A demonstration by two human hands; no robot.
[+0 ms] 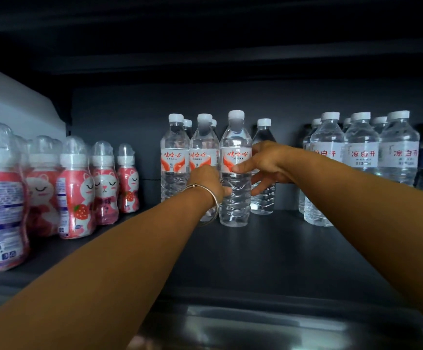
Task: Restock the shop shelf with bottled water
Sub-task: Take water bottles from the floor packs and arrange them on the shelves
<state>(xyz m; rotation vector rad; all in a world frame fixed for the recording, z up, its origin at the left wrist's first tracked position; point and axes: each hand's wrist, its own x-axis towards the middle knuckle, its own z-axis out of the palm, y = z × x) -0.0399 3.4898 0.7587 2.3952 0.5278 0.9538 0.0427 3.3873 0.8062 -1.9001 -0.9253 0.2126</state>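
Water bottle point(235, 170) stands upright on the shelf point(281, 248); my right hand point(266, 162) pinches its label, my left hand point(206, 181) curls around its side.

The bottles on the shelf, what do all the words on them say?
"娃哈哈": red, on the three front water bottles in the middle.
"凉白开": red, on the water bottles at right.
Small print under both names: too small to read.
Pink bunny drink bottles at left: back-label text too blurred to read.
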